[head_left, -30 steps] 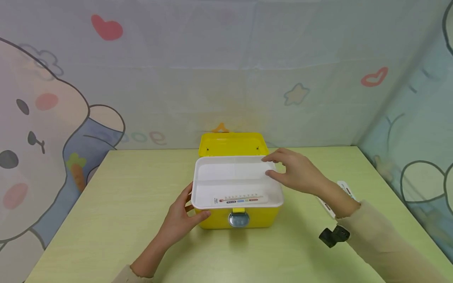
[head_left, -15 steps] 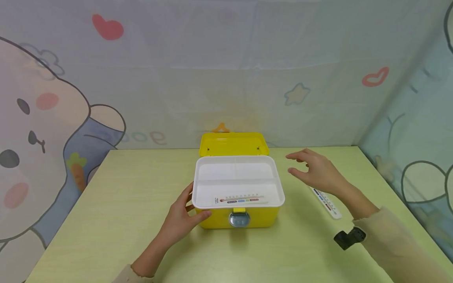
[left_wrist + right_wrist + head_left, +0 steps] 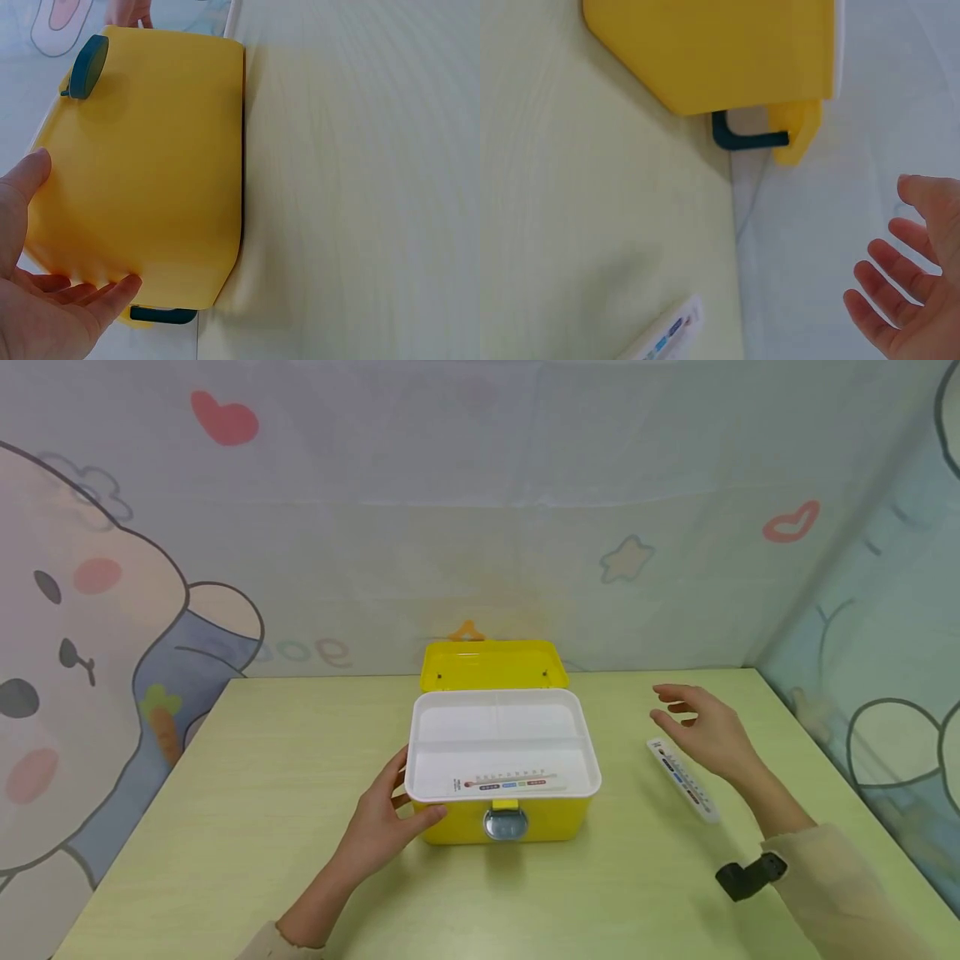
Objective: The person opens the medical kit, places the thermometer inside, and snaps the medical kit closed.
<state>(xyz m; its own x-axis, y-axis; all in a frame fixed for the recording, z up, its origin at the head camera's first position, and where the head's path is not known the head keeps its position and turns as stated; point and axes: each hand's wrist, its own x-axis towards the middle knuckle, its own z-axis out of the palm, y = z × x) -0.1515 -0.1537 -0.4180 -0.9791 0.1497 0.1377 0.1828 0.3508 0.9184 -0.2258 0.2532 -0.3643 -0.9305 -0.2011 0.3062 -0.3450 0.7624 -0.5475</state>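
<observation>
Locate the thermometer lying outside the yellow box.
Head view: the thermometer lies on the table, to the right of the yellow box and just below the right hand in the image.

Box (image 3: 465,829): yellow, upright; lid (image 3: 493,666) swung open at the rear, metallic-looking clasp (image 3: 506,825) at the front. White tray (image 3: 457,718), divided, seated in the box's top. Thermometer (image 3: 510,782): white, flat, in the tray's front compartment. Second thermometer (image 3: 683,781): white, colour-blocked, lying aslant right of the box, not touching it.
</observation>
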